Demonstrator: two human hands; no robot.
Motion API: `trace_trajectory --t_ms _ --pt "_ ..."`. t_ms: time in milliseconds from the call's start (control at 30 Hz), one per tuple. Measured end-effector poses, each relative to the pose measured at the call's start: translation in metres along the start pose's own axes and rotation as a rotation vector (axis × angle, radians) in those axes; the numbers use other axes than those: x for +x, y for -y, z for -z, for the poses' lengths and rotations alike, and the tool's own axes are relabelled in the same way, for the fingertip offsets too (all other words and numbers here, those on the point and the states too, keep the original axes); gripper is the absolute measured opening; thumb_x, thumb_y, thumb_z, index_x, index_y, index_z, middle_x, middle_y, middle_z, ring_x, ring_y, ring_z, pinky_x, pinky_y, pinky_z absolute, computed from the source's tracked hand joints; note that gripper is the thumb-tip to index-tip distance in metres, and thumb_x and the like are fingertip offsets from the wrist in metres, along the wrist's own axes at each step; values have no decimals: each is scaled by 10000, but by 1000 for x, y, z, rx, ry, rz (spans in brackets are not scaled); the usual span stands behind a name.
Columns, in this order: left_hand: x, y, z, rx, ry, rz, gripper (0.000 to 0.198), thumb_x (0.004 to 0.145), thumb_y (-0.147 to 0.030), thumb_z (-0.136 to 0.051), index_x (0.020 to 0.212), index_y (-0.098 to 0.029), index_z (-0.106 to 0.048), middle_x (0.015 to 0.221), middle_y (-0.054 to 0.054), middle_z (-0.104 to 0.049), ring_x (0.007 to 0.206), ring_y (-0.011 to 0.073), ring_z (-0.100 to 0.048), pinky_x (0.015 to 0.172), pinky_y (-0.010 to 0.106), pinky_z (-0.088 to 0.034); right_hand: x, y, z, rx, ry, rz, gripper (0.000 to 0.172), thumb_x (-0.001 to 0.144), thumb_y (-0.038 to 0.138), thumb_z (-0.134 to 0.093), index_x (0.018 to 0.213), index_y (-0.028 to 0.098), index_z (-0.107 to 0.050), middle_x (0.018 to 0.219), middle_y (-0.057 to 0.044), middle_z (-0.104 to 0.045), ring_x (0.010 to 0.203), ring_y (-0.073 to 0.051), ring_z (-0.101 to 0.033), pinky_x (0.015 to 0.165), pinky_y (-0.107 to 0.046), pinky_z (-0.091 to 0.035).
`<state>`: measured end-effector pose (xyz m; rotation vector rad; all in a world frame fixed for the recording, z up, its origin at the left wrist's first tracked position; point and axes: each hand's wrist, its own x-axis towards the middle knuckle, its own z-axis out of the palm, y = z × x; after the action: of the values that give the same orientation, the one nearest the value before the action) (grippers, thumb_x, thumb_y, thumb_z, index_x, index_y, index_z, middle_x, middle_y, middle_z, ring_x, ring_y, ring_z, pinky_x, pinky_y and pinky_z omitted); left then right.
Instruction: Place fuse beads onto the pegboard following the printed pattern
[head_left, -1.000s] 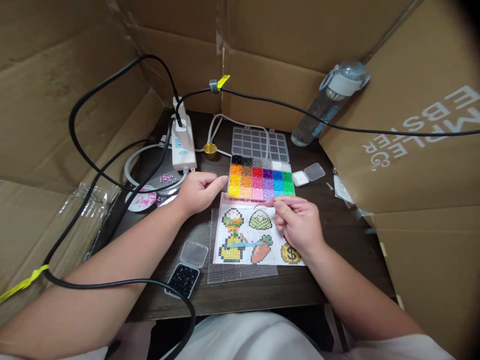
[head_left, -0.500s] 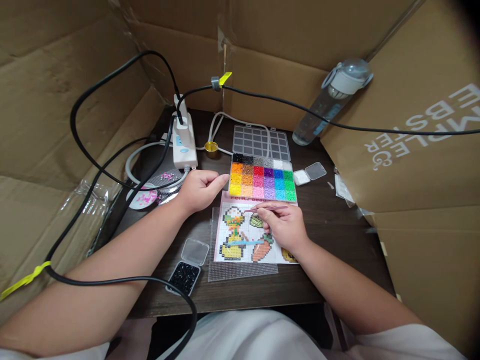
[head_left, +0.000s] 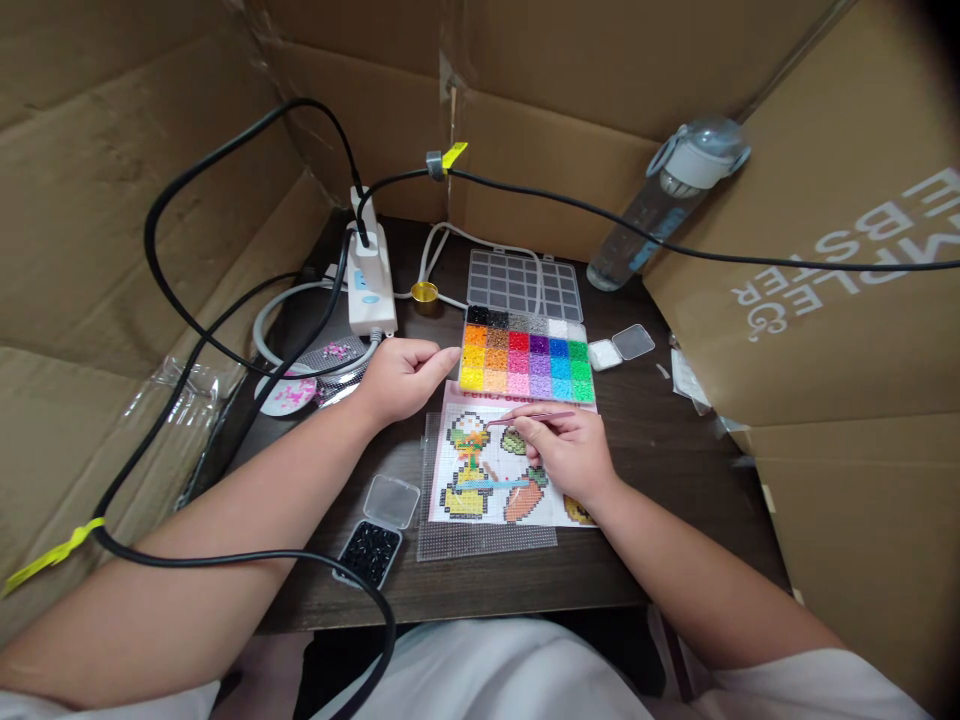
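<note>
Tweezers (head_left: 547, 416), pinkish red, are pinched in my right hand (head_left: 570, 448). Their tips point left, over the top figure of a printed bead pattern sheet (head_left: 555, 480). Colored beads (head_left: 471, 440) lie on that figure; whether a bead is between the tips is too small to tell. Under the sheet is a clear pegboard (head_left: 487, 545). My left hand (head_left: 401, 378) rests closed on the table, its thumb at the left edge of a bead box (head_left: 528, 352) sorted by color. I see nothing in its curled fingers.
A small case of black beads (head_left: 369, 552) stands open at the front; another with white beads (head_left: 604, 354) is at the right. A power strip (head_left: 371, 290), cables, a gold cup (head_left: 424, 293) and a water bottle (head_left: 660, 205) stand farther back. Cardboard walls enclose the table.
The whole view has shifted very slightly. Both hands and the tweezers hold nearly the same position.
</note>
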<state>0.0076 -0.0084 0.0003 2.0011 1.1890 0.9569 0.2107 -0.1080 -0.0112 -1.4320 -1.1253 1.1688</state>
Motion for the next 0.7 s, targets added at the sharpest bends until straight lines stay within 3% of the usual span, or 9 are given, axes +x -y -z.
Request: trace_trajectory --t_ms 700 --pt "0 0 -1 -12 -4 2 500 831 -349 -526 460 -184 -235 489 -46 -197 464 64 -209 437 252 -170 -1 4 -1 -6 -3 -7 187 725 338 -726 766 159 -765 479 21 -589 379 -73 -465 388 -212 -432"
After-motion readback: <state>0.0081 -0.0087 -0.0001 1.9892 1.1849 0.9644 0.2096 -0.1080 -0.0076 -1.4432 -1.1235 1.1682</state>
